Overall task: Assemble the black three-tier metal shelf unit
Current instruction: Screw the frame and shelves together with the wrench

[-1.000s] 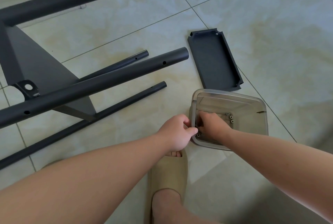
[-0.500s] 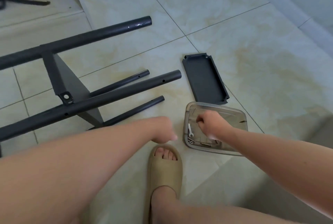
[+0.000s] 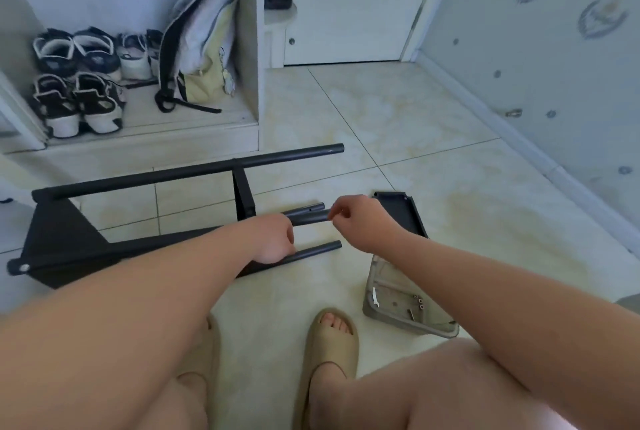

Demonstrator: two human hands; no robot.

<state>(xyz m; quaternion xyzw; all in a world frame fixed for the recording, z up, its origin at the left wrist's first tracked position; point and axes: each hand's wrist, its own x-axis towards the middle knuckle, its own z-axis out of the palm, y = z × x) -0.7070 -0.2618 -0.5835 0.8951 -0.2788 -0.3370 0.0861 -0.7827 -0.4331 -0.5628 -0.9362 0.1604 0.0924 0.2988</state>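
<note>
As the frame (image 3: 65, 242) lies sideways, baring a tube (image 3: 310, 218) end, right hand (image 3: 360, 222) pinches a small part (image 3: 331, 219) there; left hand (image 3: 275, 239) curled, grip unclear.

Unidentifiable item (image 3: 331, 219) (tiny) in right hand (image 3: 360, 222)

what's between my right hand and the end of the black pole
Nothing visible. The right hand is just off the open end of the pole; the left hand lies further back along it.
</note>
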